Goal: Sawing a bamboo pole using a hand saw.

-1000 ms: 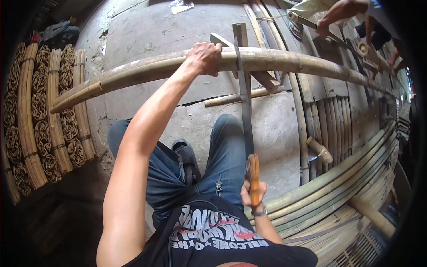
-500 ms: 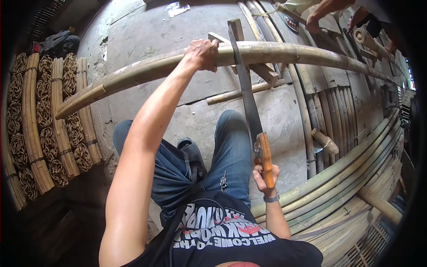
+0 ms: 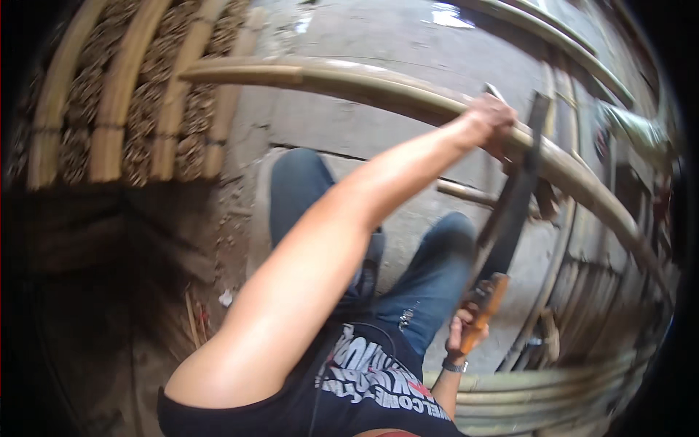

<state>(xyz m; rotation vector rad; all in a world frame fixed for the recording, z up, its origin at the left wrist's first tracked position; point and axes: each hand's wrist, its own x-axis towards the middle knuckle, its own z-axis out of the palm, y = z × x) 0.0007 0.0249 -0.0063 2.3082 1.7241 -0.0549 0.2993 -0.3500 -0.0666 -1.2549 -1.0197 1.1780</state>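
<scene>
Bamboo pole (image 3: 349, 81): spans the upper view, its left end seen over the tied bundles (image 3: 108, 138), its right part sloping down.
Saw (image 3: 514, 211): blade lies across the pole; depth of cut cannot be told.
Left hand (image 3: 494, 122): clamped on the pole, just left of the blade.
Right hand (image 3: 460, 335): closed round the orange handle (image 3: 486, 313), watch (image 3: 455, 366) at the wrist.
Spacing: 2 hands well apart.
Knees: 2, bent, in blue jeans (image 3: 433, 273), nearer the body than the pole.

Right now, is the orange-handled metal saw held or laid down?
The saw is held: the right hand grips its orange wooden handle.
</scene>
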